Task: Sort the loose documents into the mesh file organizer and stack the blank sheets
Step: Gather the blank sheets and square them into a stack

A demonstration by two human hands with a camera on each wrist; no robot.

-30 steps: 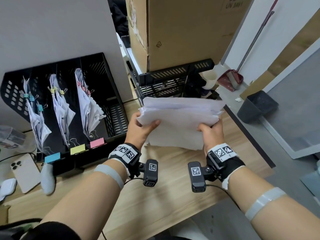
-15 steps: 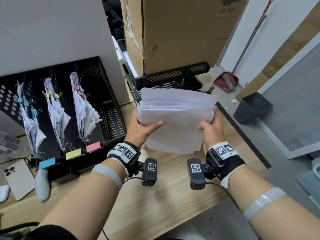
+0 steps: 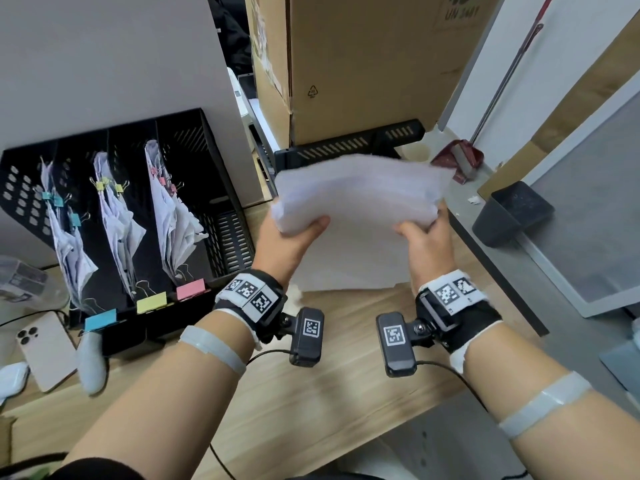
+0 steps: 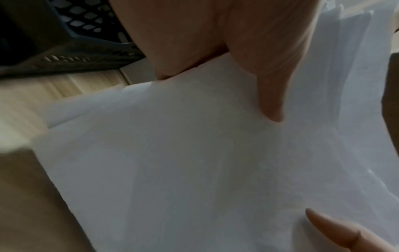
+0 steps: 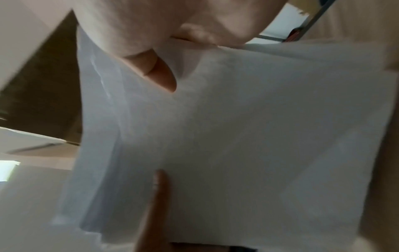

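Both hands hold the paper stack [image 3: 356,216] up above the desk [image 3: 311,393], its long side running across from one hand to the other. The left hand [image 3: 287,240] pinches its left edge, and the right hand [image 3: 427,240] pinches its right edge. The organizer [image 3: 221,188] stands to the left of the stack, nearer the left hand.

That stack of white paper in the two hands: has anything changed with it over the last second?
Hardly. The left hand and right hand still grip the paper stack by its sides above the desk; its upper edge now looks blurred, perhaps from shaking. The clipped bundles stay in the black organizer.
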